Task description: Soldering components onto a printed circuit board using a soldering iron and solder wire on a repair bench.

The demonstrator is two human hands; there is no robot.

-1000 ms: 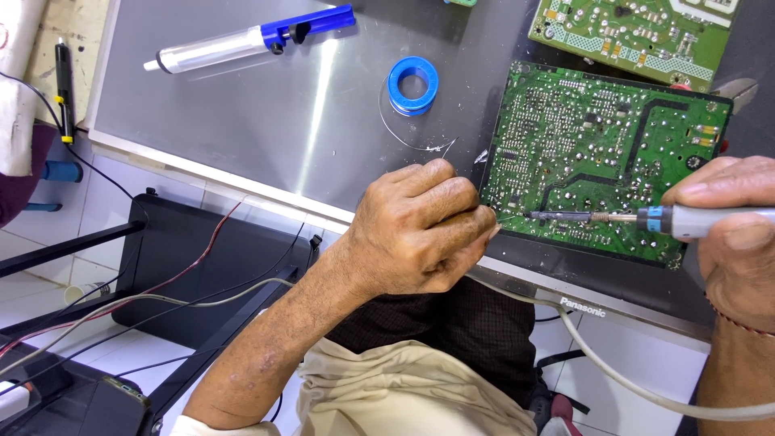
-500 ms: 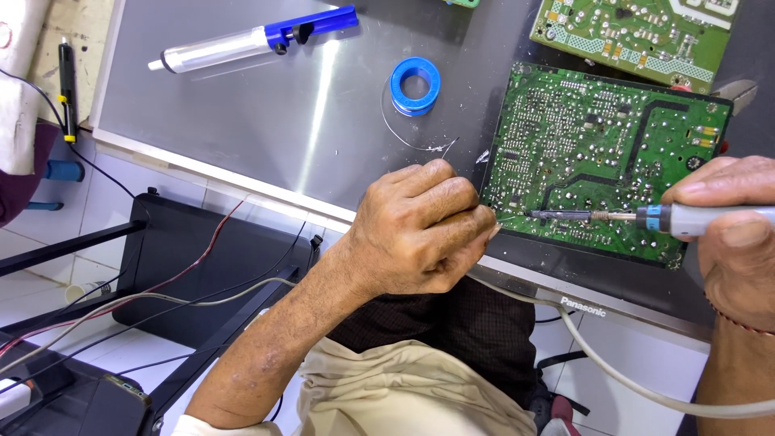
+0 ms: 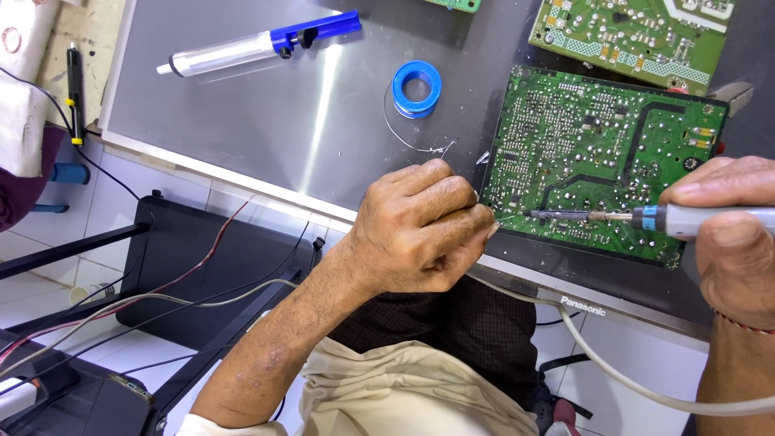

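Observation:
A green circuit board (image 3: 601, 153) lies solder side up on the grey metal panel (image 3: 266, 121). My right hand (image 3: 731, 234) grips a grey soldering iron (image 3: 638, 216), its tip touching the board's lower left corner. My left hand (image 3: 416, 226) is curled beside that corner and pinches a thin solder wire (image 3: 408, 137) against the board by the iron's tip. The wire runs back to a blue solder spool (image 3: 416, 87) behind the hand.
A silver and blue desoldering pump (image 3: 258, 44) lies at the panel's far left. A second green board (image 3: 638, 32) sits at the top right. A black pen-like tool (image 3: 74, 89) stands off the left edge. Cables and a black stand (image 3: 186, 274) lie below on the tiled floor.

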